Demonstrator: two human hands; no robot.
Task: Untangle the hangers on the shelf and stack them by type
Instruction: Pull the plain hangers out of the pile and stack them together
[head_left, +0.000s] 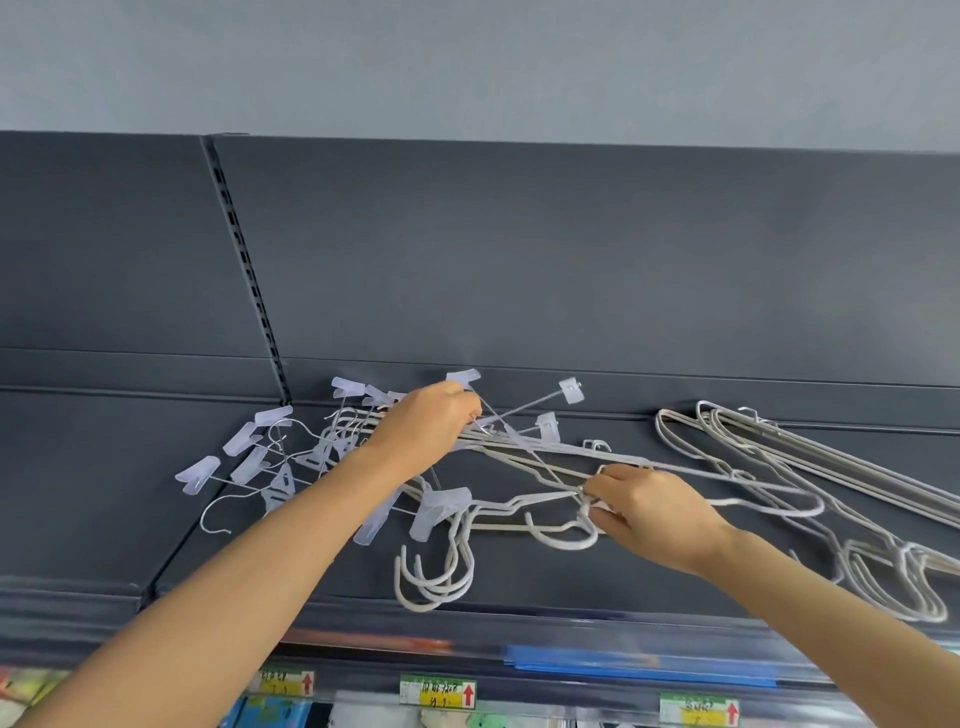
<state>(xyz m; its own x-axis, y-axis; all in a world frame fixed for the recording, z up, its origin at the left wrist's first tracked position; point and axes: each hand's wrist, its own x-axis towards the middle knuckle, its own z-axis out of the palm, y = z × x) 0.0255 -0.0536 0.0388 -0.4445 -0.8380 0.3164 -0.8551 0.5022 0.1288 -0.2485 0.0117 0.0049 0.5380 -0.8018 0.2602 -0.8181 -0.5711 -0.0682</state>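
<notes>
In the head view, both arms reach up to the top shelf (649, 579), a dark grey deck with yellow price labels (438, 693) along its front edge. The hangers lie in three groups. Clip hangers (241, 439) with translucent clips sprawl towards the back left of the shelf. White wire hangers (434, 595) knot through them at mid-shelf, with their hooks over the front edge. A neater stack of white hangers (857, 470) lies towards the right end.

The left hand (423, 426) is near the back edge, and its grip is curled round the thin metal wires of the clip hangers. The right hand (649, 512) is towards the middle, its grip pinching one of the white wire hangers at the twisted neck. The two hands are apart, with crossed wires running between them.

We judge the sorting to be partly done, with the central knot still to be parted. The risk lies in pulling sideways while a hook is caught. That could drag the whole tangle along and sweep the overhanging hooks off the front edge. It could also pull the knot into the right-hand stack and muddle it again. A bare wire end could spring loose towards the fingers.
</notes>
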